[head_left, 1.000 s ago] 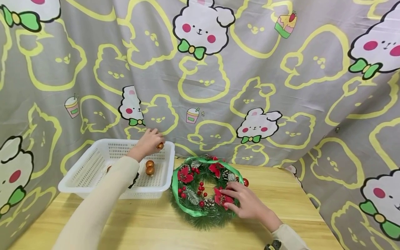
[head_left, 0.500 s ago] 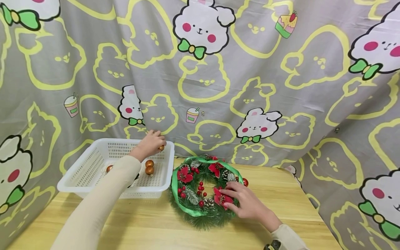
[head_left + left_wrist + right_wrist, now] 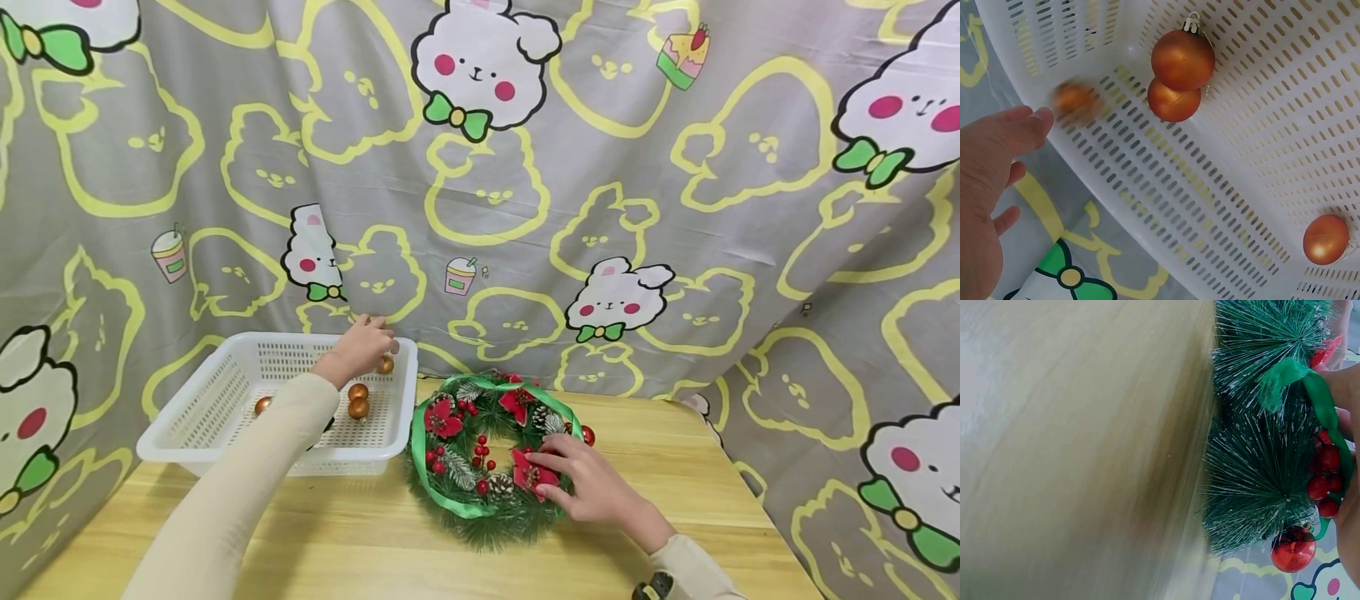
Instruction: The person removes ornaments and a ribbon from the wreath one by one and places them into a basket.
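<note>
My left hand [image 3: 363, 343] is over the back right corner of a white plastic basket [image 3: 409, 392], its fingers loosely extended. Just off its fingertips, a copper-orange bauble [image 3: 1077, 101] is blurred in the left wrist view, apart from the hand. Two more copper baubles [image 3: 1183, 59] touch each other in the basket, and another bauble [image 3: 1326, 239] lies farther along. My right hand [image 3: 600, 485] rests on the right side of a green Christmas wreath [image 3: 487, 529], fingers and thumb spread across a red poinsettia [image 3: 531, 475]. A red bauble [image 3: 1293, 550] hangs at the wreath's outer edge.
The basket and wreath stand side by side on a light wooden table [image 3: 337, 542]. A grey curtain [image 3: 480, 217] with cartoon prints hangs right behind them. Green ribbon [image 3: 457, 507], pinecones [image 3: 501, 487] and red berries [image 3: 482, 450] trim the wreath.
The bauble held in my left hand has been let go and has dropped lower, into the basket's back right corner. My right hand and the wreath have stayed put.
</note>
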`<state>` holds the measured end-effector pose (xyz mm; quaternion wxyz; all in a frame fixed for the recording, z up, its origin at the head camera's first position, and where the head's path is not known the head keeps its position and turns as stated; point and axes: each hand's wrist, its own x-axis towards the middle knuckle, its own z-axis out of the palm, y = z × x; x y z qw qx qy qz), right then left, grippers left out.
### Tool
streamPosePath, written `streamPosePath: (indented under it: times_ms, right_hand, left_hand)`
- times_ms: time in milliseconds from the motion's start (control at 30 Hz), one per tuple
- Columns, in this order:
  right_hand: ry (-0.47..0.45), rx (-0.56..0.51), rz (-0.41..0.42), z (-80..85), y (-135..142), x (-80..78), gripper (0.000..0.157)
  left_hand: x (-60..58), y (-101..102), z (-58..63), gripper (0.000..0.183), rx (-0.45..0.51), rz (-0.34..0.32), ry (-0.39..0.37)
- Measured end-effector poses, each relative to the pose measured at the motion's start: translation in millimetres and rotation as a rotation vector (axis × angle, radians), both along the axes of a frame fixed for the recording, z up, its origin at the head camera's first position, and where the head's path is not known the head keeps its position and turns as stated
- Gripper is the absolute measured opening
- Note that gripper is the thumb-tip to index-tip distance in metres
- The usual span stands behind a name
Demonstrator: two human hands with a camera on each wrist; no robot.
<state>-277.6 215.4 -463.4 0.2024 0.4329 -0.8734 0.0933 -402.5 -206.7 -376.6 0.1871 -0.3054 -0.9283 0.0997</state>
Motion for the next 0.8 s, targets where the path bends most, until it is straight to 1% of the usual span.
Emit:
streamPosePath:
  times_ms: [133, 233, 433, 633, 800]
  right_hand:
    - [-0.001, 0.006, -0.001, 1.2, 0.0, 0.3, 0.045]
    - [-0.001, 0.011, -0.006, 1.6, 0.1, 0.7, 0.045]
    - [-0.007, 0.006, -0.005, 2.0, -0.3, 0.8, 0.045]
    - [0.002, 0.002, 0.004, 0.9, -0.7, 0.3, 0.045]
    - [0.0, -0.003, 0.005, 0.7, -0.7, 0.5, 0.045]
  left_hand:
    - [-1.0, -0.4, 0.3, 0.029, -0.002, 0.033, -0.031]
    - [-1.4, -0.6, 0.7, 0.03, 0.0, 0.042, -0.038]
    - [-0.6, -1.6, 1.0, 0.028, 0.023, 0.036, -0.028]
    - [-1.0, -5.6, 1.3, 0.025, 0.085, 0.025, -0.017]
    - [-0.1, -7.3, 9.1, 0.02, 0.151, 0.03, 0.016]
